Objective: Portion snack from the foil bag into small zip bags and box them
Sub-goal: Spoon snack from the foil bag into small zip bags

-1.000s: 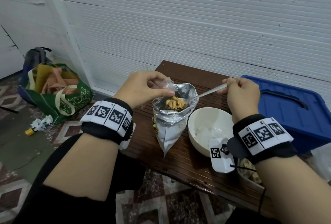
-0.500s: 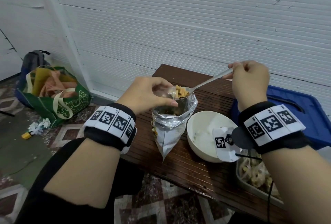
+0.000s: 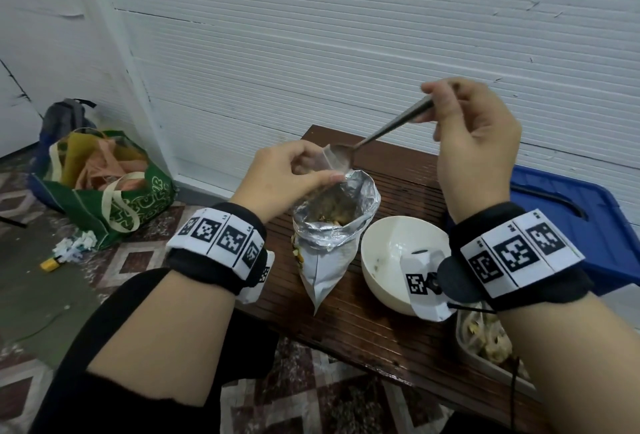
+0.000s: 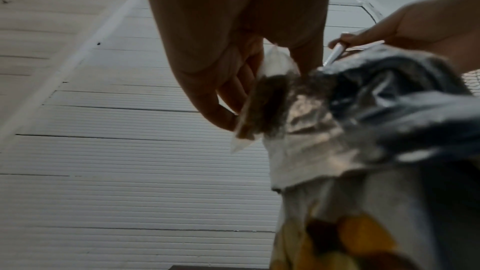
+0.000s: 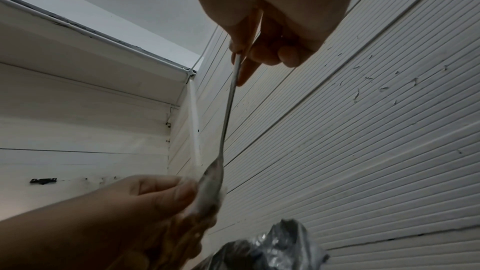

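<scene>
While the left hand [image 3: 280, 177] pinches a small clear zip bag [image 3: 330, 161] between thumb and fingers just above the mouth of the foil bag [image 3: 329, 243], the right hand [image 3: 474, 142] grips the handle end of a metal spoon [image 3: 377, 133], fingers curled round it. The spoon's long axis slants down and to the left from the raised right hand, and its bowl dips into the open top of the zip bag. From the left wrist, the zip bag [image 4: 262, 100] hangs mouth up with dark, blurred contents inside; what they are cannot be made out. The foil bag stands upright on the dark wooden desk [image 3: 363, 336], its crumpled mouth open upward and its narrow bottom pointing toward the near edge; snack pieces lie deep in shadow inside. Just right of it sits a white bowl [image 3: 391, 246], partly covered by the right wrist's camera. A metal tray [image 3: 485, 347] of filled bags is cut off behind the right forearm. Behind that, a blue plastic box [image 3: 571, 211] runs out of frame. On the floor at left stands a green tote bag [image 3: 104, 191].
</scene>
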